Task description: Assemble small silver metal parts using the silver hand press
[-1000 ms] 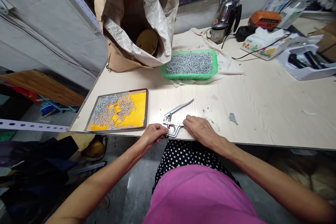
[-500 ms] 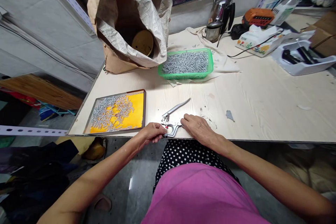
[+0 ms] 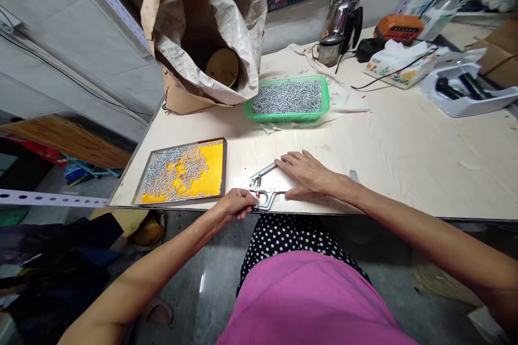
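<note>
A silver plier-like hand tool with a spring between its two handles lies near the table's front edge. My left hand is closed in a pinch at the tool's jaw end, beside a small red part; what the fingertips hold is too small to make out. My right hand is spread over the handle ends. Its fingers touch the raised upper handle, and the thumb is by the lower handle's end. Left of the tool, a shallow tray with a yellow bottom carries many small metal pins.
Behind the tool stands a green basket full of similar metal pins. A large open paper sack is at the back left. Farther right are a kettle, a metal cup, an orange battery and a white bin.
My right hand has moved up from the lower handle and opened out, its fingers now at the upper handle. The left hand keeps its pinch at the jaw.
</note>
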`<state>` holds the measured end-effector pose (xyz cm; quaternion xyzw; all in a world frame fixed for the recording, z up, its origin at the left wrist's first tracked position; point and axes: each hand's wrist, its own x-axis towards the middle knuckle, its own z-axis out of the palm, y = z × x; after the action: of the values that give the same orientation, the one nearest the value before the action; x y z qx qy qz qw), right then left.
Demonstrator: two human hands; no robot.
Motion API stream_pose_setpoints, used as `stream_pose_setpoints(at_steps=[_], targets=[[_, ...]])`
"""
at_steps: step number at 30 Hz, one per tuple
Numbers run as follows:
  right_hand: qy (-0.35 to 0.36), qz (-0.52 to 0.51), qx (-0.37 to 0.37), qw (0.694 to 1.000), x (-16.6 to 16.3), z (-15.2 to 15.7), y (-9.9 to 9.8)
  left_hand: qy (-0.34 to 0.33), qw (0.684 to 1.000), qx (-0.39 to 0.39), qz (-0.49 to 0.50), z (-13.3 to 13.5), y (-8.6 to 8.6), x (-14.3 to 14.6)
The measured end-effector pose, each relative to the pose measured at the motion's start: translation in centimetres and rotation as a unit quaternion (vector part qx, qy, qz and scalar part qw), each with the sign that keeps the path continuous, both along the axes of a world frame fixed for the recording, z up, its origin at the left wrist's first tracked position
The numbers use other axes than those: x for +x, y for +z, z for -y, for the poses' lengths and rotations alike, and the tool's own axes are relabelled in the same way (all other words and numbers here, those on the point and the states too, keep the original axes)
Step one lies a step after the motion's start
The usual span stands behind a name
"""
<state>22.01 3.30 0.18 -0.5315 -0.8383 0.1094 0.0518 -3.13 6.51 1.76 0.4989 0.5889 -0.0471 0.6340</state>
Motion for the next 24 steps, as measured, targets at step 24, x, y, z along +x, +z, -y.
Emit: stream_pose_setpoints(at_steps=[24], targets=[[-0.021,-0.035,0.030,0.999,-1.4,2.6,1.2,-0.355,0.721,0.587,-0.101,2.9,0.3,3.2]])
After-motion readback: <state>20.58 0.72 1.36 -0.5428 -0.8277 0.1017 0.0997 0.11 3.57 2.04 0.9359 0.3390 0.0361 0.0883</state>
